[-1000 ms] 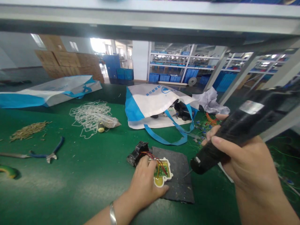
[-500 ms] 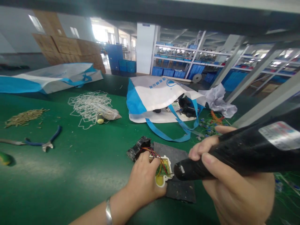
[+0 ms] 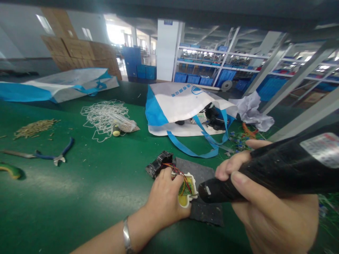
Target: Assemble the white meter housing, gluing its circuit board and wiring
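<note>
My left hand [image 3: 164, 201] presses down on a small white-framed circuit board [image 3: 186, 190] with red and orange wires, its fingers curled over the board's left side. The board lies on a dark grey mat [image 3: 205, 197] on the green table. A black plastic part [image 3: 159, 165] sits just behind the board, joined by the wires. My right hand [image 3: 265, 208] is wrapped around a black electric screwdriver [image 3: 267, 167] that lies nearly level. Its tip touches the board's right edge.
A white and blue bag [image 3: 185, 106] holding black parts lies behind the mat. Blue-handled pliers [image 3: 53, 155] rest at the left, near a tangle of white cord [image 3: 103, 116] and a small plastic bag [image 3: 124, 123]. Crumpled white paper [image 3: 254, 113] and loose wires [image 3: 243, 135] sit at the right.
My right hand brought the black screwdriver down from a raised tilt until its tip reached the board's right edge. My left hand stayed on the board.
</note>
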A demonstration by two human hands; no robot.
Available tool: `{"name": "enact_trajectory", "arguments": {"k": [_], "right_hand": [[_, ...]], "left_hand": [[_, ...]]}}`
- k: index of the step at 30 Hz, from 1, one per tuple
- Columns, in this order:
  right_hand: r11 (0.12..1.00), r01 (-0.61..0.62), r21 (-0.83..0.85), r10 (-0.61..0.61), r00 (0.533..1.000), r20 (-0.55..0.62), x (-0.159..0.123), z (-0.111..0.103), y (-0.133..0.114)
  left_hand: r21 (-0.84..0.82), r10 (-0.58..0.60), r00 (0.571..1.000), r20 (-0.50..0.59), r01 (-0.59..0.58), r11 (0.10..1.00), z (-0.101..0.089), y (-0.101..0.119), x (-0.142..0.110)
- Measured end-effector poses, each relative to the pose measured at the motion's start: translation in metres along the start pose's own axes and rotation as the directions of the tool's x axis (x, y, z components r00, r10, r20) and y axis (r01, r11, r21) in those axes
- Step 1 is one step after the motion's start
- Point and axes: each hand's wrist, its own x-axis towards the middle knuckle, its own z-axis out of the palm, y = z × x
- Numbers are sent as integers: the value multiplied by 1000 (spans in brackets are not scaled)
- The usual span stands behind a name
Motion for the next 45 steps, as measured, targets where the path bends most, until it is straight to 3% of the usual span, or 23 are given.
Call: {"name": "enact_trajectory", "arguments": {"k": [4, 13, 32, 45], "right_hand": [[999, 4, -47, -3, 1000, 11, 0, -1, 3], [999, -29, 29, 27, 999, 46, 0, 2, 4], [998, -56, 14, 57, 998, -11, 7, 1, 11], [999, -39, 20, 38, 998, 44, 9, -3, 14]], "left_hand": [[7, 12, 1000, -13, -12, 1000, 2, -1, -1], [3, 44, 997, -56, -44, 999, 4, -1, -1], [25, 44, 998, -36, -43, 999, 3, 1, 0], [61, 38, 999, 0, -38, 997, 0, 5, 2]]}}
